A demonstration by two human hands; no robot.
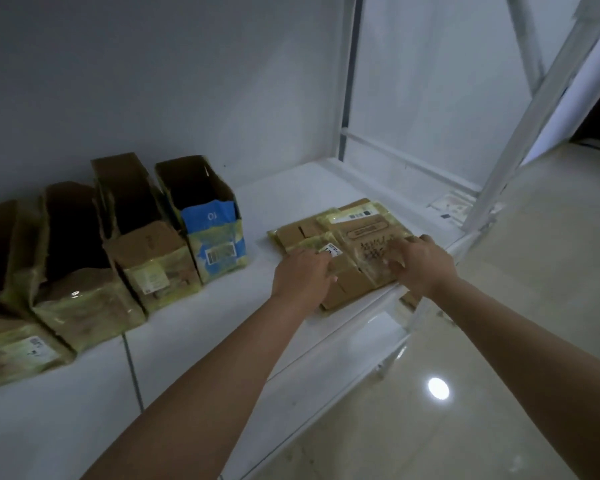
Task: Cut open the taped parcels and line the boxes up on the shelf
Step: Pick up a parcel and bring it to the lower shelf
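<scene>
— Fingers [321,263] of the left hand [302,275] lie curled over the near edge of the flat parcels [343,247]; right hand [421,263] spread on top, fingertips bent down onto the tape. Whether either truly grips, I cannot tell.

— Progress?

— Four boxes [146,244] stand opened in a row, well left of the fingers, on the shelf [222,323]. Under the fingers: a taped stack, seemingly uncut (no cutter in view). Roughly past half, I'd judge.

— Materials?

— Brown corrugated card, glossy yellow-green tape, wrinkled and torn at the rims. One box blue-wrapped. Shelf smooth, white.
</scene>
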